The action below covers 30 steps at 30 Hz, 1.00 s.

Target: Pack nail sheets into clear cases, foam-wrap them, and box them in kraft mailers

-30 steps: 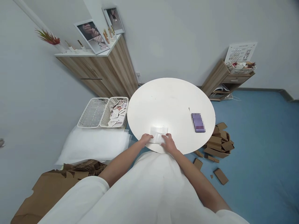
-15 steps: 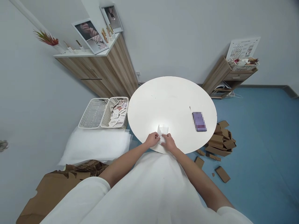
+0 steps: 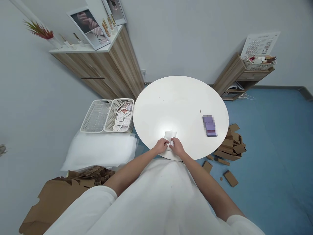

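Note:
At the near edge of the round white table (image 3: 181, 98) lies a small folded white sheet (image 3: 170, 134), thin and soft-looking like packing foam. My left hand (image 3: 161, 146) pinches its left side, thumb turned inward. From the right, my right hand (image 3: 177, 147) grips the same sheet with curled fingers, close to my left hand. Between the hands part of the sheet shows as a folded strip; whether anything is wrapped inside is hidden. A blurred purple phone-shaped thing (image 3: 209, 126) rests on the table's right side, apart from both hands.
Left of the table stand a basket of printed cards (image 3: 107, 123) and a basket of clear plastic pieces (image 3: 92, 131). A stack of white sheets (image 3: 100, 150) and brown cardboard (image 3: 56, 202) lie nearer me. Cardboard boxes (image 3: 231, 145) sit on the floor at right.
The sheet's raised left flap has been folded down, so it now lies flatter. Both hands stay close to the same spot, still holding it. The view has tilted slightly.

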Available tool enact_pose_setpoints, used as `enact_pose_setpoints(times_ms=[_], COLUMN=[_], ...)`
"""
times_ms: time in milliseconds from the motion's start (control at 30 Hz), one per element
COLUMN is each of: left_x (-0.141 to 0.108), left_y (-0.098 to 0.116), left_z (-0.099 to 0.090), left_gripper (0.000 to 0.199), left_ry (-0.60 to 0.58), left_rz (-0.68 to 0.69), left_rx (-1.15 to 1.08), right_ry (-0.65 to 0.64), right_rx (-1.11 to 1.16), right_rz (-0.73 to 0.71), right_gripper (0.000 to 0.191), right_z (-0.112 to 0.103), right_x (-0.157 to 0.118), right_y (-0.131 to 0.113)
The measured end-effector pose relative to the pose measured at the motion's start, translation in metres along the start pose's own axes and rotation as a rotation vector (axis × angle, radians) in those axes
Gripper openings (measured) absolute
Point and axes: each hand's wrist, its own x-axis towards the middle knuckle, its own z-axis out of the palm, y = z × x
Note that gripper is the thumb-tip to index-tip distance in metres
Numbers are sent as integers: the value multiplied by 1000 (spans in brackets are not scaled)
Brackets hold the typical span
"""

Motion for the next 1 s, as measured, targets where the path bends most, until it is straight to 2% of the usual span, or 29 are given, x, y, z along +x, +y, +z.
enact_pose_setpoints(times_ms=[133, 233, 333, 467, 733, 867, 933, 1000], left_x=[-3, -7, -11, -12, -4, -11, -17, -21], left_y=[-2, -2, -1, 0, -2, -3, -6, -9], left_z=[1, 2, 1, -3, -8, -15, -17, -15], left_gripper=[38, 39, 39, 41, 44, 59, 70, 68], left_ry=[53, 63, 56, 19, 14, -27, -70, -82], left_rz=[172, 265, 283, 268, 278, 244, 279, 334], left_rx=[204, 286, 318, 304, 215, 116, 96, 98], right_ry=[14, 14, 19, -4, -74, -144, -194, -230], right_rx=[-26, -25, -82, -296, -410, -413, -392, -349], right_rz=[1, -32, -120, -250, -361, -391, -393, -379], right_gripper=[34, 42, 57, 70, 64, 52, 45, 42], right_z=[3, 2, -3, -7, -8, -19, -25, -30], right_x=[-1, -7, -16, -24, -10, -12, -16, -20], right_y=[-1, 0, -1, -4, -5, -5, -6, -7])
